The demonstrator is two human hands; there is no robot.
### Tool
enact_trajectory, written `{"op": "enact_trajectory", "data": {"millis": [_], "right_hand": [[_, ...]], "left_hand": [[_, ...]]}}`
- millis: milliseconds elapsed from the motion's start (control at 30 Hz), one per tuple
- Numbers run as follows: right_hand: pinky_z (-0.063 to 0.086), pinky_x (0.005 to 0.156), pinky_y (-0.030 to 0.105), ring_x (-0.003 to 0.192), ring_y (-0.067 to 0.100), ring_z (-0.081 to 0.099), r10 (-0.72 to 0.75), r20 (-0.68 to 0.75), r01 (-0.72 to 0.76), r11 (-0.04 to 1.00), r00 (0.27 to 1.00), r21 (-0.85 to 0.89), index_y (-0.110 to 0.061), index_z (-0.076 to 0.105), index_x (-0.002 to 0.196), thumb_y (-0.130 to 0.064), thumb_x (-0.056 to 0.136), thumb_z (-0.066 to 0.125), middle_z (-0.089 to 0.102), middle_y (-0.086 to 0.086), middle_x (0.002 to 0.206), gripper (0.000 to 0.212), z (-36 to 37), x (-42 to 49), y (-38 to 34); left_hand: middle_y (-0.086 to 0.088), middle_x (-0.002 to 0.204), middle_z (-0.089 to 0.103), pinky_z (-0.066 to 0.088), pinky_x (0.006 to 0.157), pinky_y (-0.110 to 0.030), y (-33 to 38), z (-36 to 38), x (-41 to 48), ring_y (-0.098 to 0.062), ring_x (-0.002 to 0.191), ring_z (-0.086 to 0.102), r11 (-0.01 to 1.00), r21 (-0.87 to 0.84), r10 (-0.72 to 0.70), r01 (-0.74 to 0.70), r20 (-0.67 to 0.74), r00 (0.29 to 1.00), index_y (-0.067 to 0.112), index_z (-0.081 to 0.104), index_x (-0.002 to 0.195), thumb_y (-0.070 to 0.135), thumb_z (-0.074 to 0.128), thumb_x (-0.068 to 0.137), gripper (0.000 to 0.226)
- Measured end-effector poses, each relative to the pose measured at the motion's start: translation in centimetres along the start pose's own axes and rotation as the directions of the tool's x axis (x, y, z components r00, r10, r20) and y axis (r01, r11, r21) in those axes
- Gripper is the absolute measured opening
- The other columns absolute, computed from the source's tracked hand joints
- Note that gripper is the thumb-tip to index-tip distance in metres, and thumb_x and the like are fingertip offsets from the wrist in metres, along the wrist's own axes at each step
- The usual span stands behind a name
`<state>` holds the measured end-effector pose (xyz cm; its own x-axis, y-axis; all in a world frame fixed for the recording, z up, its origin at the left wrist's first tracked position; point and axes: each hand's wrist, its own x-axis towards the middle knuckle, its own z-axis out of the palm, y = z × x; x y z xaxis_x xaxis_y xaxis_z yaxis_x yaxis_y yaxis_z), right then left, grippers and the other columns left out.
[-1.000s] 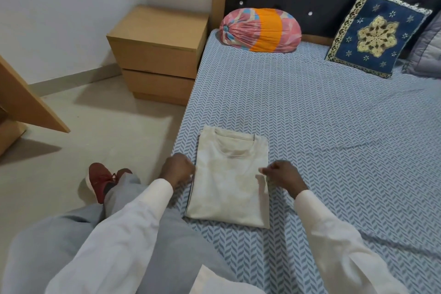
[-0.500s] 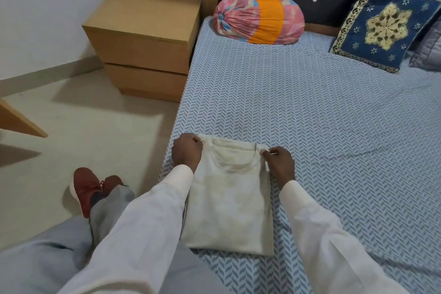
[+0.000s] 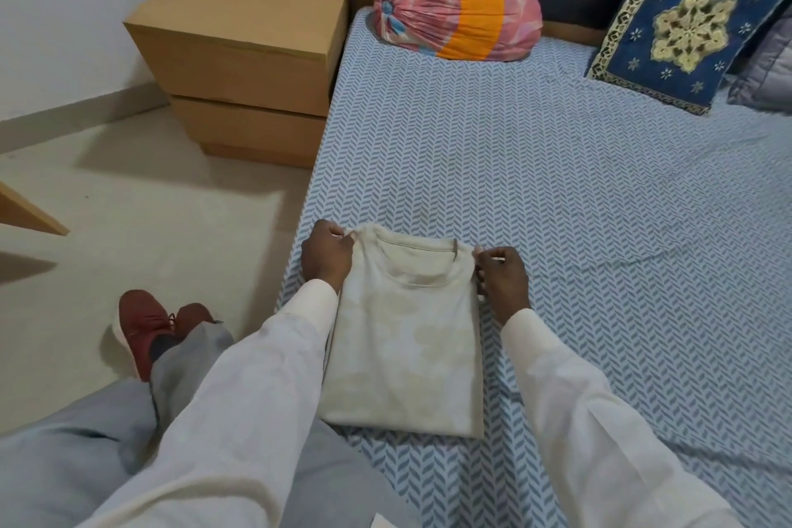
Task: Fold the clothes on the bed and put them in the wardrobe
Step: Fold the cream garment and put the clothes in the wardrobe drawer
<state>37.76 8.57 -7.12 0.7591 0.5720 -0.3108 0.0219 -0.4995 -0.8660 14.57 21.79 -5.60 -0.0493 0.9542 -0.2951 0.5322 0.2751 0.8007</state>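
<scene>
- Head view, far left first: a red shoe (image 3: pixel 141 326) on the floor and a wooden nightstand (image 3: pixel 240 56) tucked against the bed (image 3: pixel 600 184). Neither is in the way.
- The left hand (image 3: pixel 325 259) is reached forward, knuckles up. Its grip is pinched on the shirt's left shoulder corner.
- The cream shirt (image 3: pixel 407 339) lies flat on the bed, close to the edge nearest the person. It's already folded into a long narrow rectangle with the collar at the far end.
- It looks like light, floppy cotton, so it probably won't hold its shape if lifted from one point. The two far corners seem the sensible place to take it, pretty much where the hands are now.
- The right hand (image 3: pixel 501 279) mirrors the left, fingers curled down. Its grip pinches the right shoulder corner just beside the collar.
- Further right, a pink-and-orange bolster (image 3: pixel 454 11) and a blue embroidered cushion (image 3: pixel 690 21) sit up by the headboard, well apart from the shirt.
- Best guess: the collar end gets brought toward the hem next. The wardrobe isn't in view.
</scene>
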Motion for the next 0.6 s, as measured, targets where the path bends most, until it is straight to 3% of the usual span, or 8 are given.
{"op": "enact_trajectory", "data": {"millis": [100,200,300,367,433,467,533,600], "right_hand": [[0.052,0.060,0.034,0.068,0.018,0.064,-0.027,-0.022,0.029,0.996,0.999,0.084,-0.021,0.052,0.089,-0.047,0.095,0.057,0.069,0.009,0.085,0.028,-1.3,-1.7,1.5],[0.052,0.060,0.036,0.064,0.019,0.064,-0.034,0.024,0.034,0.999,0.999,0.027,-0.022,0.056,0.085,-0.048,0.092,0.060,0.070,0.009,0.080,0.027,-2.6,-4.2,3.0],[0.053,0.054,0.032,0.059,0.018,0.063,-0.023,0.142,0.044,0.988,0.990,-0.147,-0.016,0.062,0.092,-0.033,0.084,0.075,0.069,0.006,0.079,0.023,-2.7,-5.9,3.5],[0.055,0.054,0.032,0.065,0.019,0.065,-0.041,0.108,0.064,0.975,0.993,-0.213,-0.016,0.062,0.096,-0.027,0.082,0.077,0.069,0.004,0.086,0.022,-2.6,-6.6,3.4],[0.058,0.058,0.037,0.066,0.021,0.065,-0.028,0.061,0.039,0.981,0.998,-0.189,-0.018,0.062,0.097,-0.035,0.081,0.077,0.070,0.006,0.091,0.027,-2.7,-7.0,3.1],[0.059,0.062,0.040,0.066,0.022,0.066,-0.029,0.054,0.039,0.983,0.998,-0.180,-0.019,0.061,0.096,-0.042,0.080,0.076,0.070,0.006,0.091,0.031,-3.0,-7.4,2.7],[0.059,0.070,0.044,0.073,0.023,0.068,-0.018,0.076,0.034,0.975,0.997,-0.219,-0.024,0.060,0.092,-0.060,0.075,0.071,0.069,0.002,0.091,0.042,-3.1,-7.7,3.0],[0.058,0.069,0.042,0.078,0.023,0.067,0.019,0.095,0.009,0.961,0.995,-0.278,-0.025,0.058,0.090,-0.064,0.074,0.070,0.066,-0.002,0.089,0.044,-3.4,-9.6,3.3]], "left_hand": [[0.001,0.084,0.066,0.052,0.077,-0.034,-1.5,-1.3,-1.3,-0.023,0.082,0.064,0.996,0.089,0.019,-0.031,0.130,0.991,0.019,0.056,0.076,0.051,0.063,0.085,0.035],[-0.002,0.059,0.059,0.045,0.062,-0.029,-3.8,-2.6,-3.6,-0.022,0.062,0.061,0.948,0.295,0.032,-0.116,0.274,0.961,0.015,0.049,0.056,0.049,0.068,0.081,0.047],[-0.002,0.063,0.060,0.045,0.063,-0.029,-5.0,-3.1,-5.3,-0.026,0.070,0.063,0.942,0.312,0.048,-0.126,0.246,0.968,0.015,0.051,0.058,0.034,0.075,0.078,0.037],[-0.006,0.077,0.068,0.046,0.071,-0.030,-5.1,-3.4,-5.8,-0.029,0.084,0.066,0.958,0.269,0.050,-0.099,0.184,0.982,0.014,0.061,0.067,0.029,0.075,0.080,0.025],[-0.010,0.088,0.072,0.047,0.076,-0.030,-5.0,-3.6,-6.3,-0.030,0.091,0.066,0.969,0.239,0.037,-0.071,0.145,0.989,0.011,0.070,0.077,0.032,0.073,0.083,0.023],[-0.010,0.082,0.071,0.047,0.073,-0.031,-4.9,-3.8,-6.9,-0.030,0.086,0.066,0.967,0.242,0.039,-0.075,0.150,0.988,0.009,0.069,0.073,0.036,0.072,0.084,0.029],[-0.005,0.059,0.059,0.040,0.059,-0.031,-5.5,-4.2,-8.0,-0.027,0.066,0.060,0.953,0.286,0.040,-0.094,0.191,0.981,0.009,0.054,0.056,0.047,0.072,0.082,0.049],[-0.005,0.056,0.054,0.033,0.055,-0.030,-7.0,-4.8,-9.3,-0.025,0.060,0.054,0.936,0.334,0.035,-0.109,0.222,0.975,0.013,0.043,0.052,0.050,0.073,0.079,0.054]]}}
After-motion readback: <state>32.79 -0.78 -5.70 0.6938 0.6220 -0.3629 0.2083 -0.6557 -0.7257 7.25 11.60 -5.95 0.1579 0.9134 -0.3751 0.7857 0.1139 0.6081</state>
